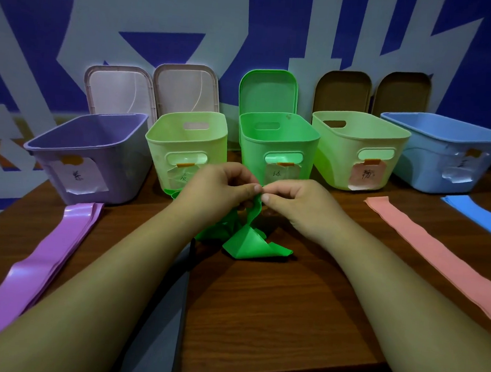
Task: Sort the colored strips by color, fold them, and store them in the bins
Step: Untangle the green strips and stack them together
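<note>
Sorting appears done: purple strips (44, 259), pink strips (437, 251) and blue strips (477, 213) are laid in separate piles on the table (259, 303). A green strip (246, 244) is pinched by the left hand (218, 187) and right hand (298, 201), brought together before the green bin (279, 147). Folding and storing are judged mostly undone.

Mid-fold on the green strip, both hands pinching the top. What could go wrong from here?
1. The green strip hangs twisted from the left hand and right hand, its lower part bunched on the table, so the fold may come out crooked.
2. The green bin stands between two pale green bins; a hurried drop could land in the wrong one.
3. The forearms pass close to the purple strips and pink strip and might drag them askew.
</note>
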A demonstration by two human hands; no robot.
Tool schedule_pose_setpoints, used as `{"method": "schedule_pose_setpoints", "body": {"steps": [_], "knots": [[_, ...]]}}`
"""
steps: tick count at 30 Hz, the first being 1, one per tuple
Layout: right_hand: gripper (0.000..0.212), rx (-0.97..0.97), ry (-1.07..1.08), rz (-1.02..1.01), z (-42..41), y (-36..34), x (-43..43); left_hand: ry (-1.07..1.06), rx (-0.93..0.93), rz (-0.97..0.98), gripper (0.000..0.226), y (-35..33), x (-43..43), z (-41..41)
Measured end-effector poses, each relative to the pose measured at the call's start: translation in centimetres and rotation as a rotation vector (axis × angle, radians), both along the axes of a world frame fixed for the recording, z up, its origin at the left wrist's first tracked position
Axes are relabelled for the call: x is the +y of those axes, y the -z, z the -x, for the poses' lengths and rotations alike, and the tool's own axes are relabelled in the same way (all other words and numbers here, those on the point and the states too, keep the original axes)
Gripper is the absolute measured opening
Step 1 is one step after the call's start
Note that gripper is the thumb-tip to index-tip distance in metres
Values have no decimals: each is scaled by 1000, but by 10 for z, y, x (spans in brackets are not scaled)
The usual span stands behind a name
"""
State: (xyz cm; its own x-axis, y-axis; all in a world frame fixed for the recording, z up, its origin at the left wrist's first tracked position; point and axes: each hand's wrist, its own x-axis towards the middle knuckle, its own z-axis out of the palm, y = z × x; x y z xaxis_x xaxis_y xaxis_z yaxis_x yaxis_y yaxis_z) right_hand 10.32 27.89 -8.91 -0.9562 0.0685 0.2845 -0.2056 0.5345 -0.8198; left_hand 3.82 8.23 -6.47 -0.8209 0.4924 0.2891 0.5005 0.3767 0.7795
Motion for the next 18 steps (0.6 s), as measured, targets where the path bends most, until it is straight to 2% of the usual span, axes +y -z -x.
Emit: {"method": "schedule_pose_setpoints", "body": {"steps": [10,18], "knots": [[9,43,72,-98,3,0,1,20,79,80,13,1,1,0],[10,79,82,-233,1,4,3,-27,225,181,18,6,3,0]]}}
